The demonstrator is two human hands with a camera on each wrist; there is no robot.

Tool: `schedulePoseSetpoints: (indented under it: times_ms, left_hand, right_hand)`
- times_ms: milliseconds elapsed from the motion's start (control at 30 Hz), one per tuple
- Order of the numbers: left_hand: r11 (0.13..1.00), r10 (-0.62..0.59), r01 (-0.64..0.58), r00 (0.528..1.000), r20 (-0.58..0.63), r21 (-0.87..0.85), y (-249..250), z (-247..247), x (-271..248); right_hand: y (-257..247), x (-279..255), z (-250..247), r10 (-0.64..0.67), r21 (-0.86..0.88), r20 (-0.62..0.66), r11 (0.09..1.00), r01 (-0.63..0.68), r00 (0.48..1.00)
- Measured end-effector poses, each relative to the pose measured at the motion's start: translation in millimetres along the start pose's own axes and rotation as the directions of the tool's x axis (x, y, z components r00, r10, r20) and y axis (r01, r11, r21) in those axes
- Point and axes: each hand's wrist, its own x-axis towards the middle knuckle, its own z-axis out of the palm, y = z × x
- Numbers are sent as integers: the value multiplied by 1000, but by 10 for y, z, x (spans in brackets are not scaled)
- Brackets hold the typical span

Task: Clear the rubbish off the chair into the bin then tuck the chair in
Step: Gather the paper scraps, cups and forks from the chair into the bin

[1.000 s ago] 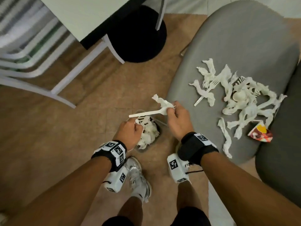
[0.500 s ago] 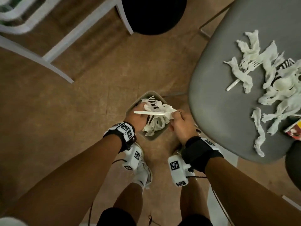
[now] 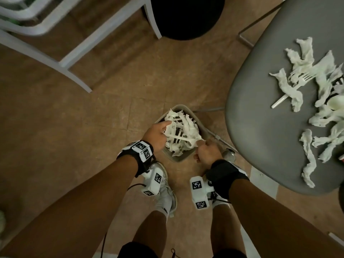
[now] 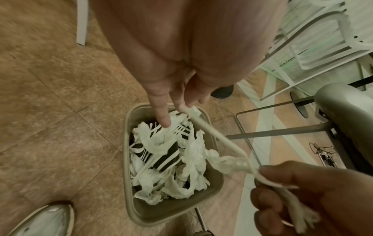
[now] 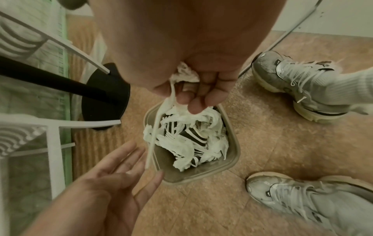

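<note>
White plastic, a disposable fork, is pinched at its head end together with a twisted tissue by the curled fingers of the right hand. Its handle end is just met by the straight, relaxed fingers of the left hand, which grasp nothing. The fork's long axis is laid across the mouth of the bin, directly above the tissues and cutlery heaped inside. A drop needs only the right hand's release, it is judged. Beside the bin, the grey chair seat is littered with more tissues and another fork.
</note>
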Motion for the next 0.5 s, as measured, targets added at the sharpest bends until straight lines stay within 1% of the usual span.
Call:
schedulePoseSetpoints:
  times_ms: [67,167,200,267,367,433,500]
  left_hand:
    - [1000,3,-2,999,-45,25,-7,29,-16]
    - [1000,7,-5,995,-95,15,-29,81,-38]
    - [1000,8,-6,994,-105,21,-28,91,-54]
    - [1000,8,-6,992,-124,15,-43,101,-83]
    - [1000,18,-19,990,-142,-12,87,84,-202]
    - [1000,19,-15,987,-160,25,255,34,-291]
    - [996,28,-12,984,-177,90,494,-9,-403]
  right_hand:
    - [71,83,58,-32,-158,34,987,37,999]
    - [122,156,100,-21,-343,175,936,81,984]
    - [125,172,96,-38,-400,220,908,126,975]
    - [126,200,63,-108,-483,256,846,224,961]
    - [106,145,-28,-152,-504,241,825,257,959]
    - [6,6,-124,-161,-490,250,829,268,955]
    - [-137,-195,-252,-153,-437,271,860,263,950]
